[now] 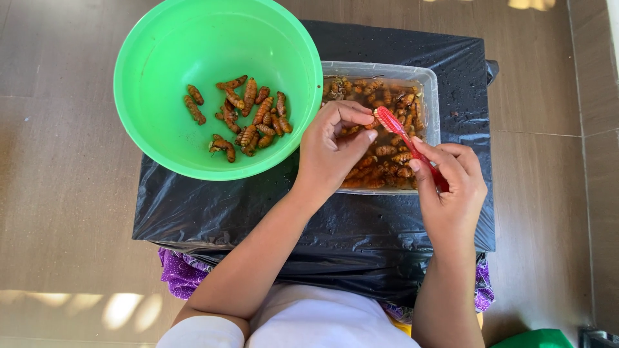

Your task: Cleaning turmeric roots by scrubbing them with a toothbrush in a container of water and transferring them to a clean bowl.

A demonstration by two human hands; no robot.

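one package in view: a clear rectangular plastic tub, the kind used for food, at about one o'clock from the frame's centre, resting on a black plastic sheet. its walls are transparent with rounded corners and a thin rim. it holds brown liquid and orange-brown contents, and its lower edge is partly hidden, so its full depth cannot be judged. no lid shows. no labels, signs or screens appear.
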